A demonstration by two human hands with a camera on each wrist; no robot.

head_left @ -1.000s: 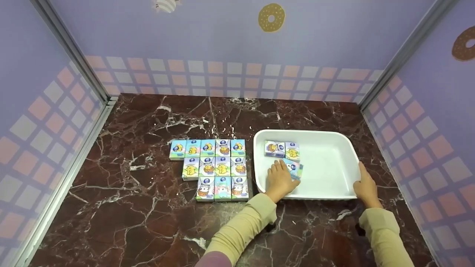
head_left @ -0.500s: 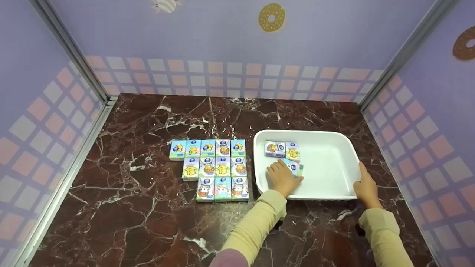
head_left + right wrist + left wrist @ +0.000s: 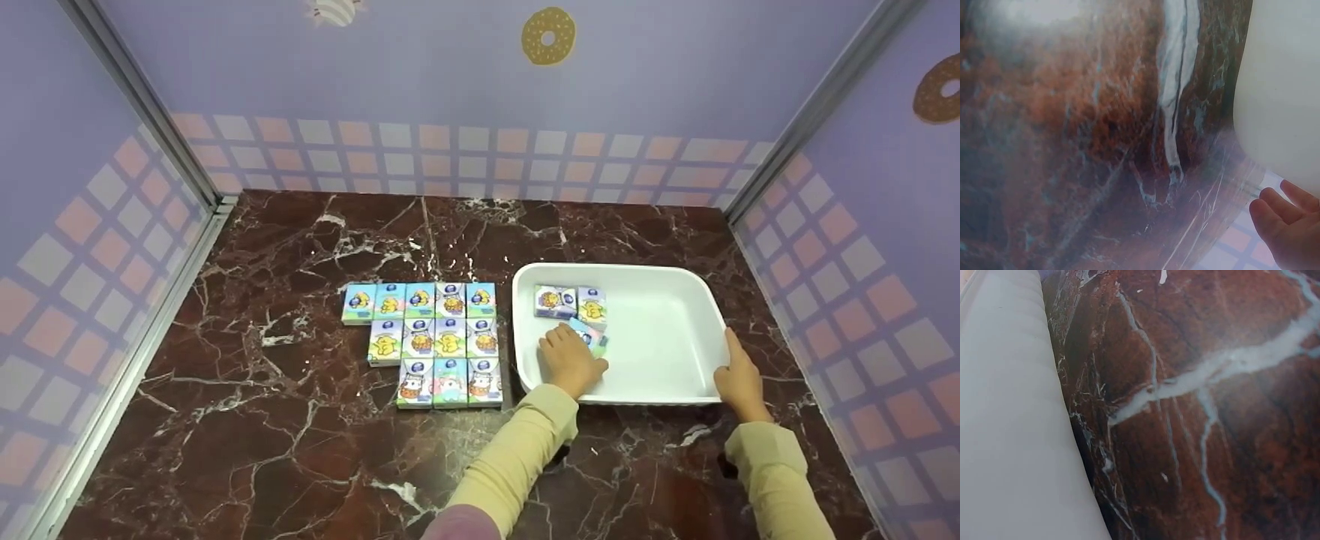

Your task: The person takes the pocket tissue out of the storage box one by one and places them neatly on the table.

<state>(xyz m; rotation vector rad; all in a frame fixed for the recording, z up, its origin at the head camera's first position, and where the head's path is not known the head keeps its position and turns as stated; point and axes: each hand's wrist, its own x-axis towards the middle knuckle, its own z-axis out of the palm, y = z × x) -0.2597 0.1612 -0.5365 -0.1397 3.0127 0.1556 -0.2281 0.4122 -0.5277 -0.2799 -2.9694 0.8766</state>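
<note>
A white tray point(image 3: 660, 337) stands on the marble surface. My left hand point(image 3: 574, 361) reaches inside its left part and grips a blue pocket tissue pack point(image 3: 589, 332), which lies tilted and partly hidden under the fingers. A purple tissue pack point(image 3: 555, 300) and a yellow-figured one point(image 3: 592, 306) lie side by side just behind it. At the tray's front right corner my right hand point(image 3: 741, 379) holds the rim. In the right wrist view, fingers point(image 3: 1280, 219) show beside the tray's outer wall point(image 3: 1280, 90). The left wrist view shows the tray wall point(image 3: 1016, 410) but no fingers.
Left of the tray, several tissue packs point(image 3: 450, 337) lie in three close rows on the dark red marble surface point(image 3: 262, 420). Purple walls point(image 3: 450, 82) with a tile print enclose the back and both sides.
My left hand has shifted slightly right, then settled. The blue tissue pack under it has turned and moved a little left. My right hand and the tray have stayed put.
</note>
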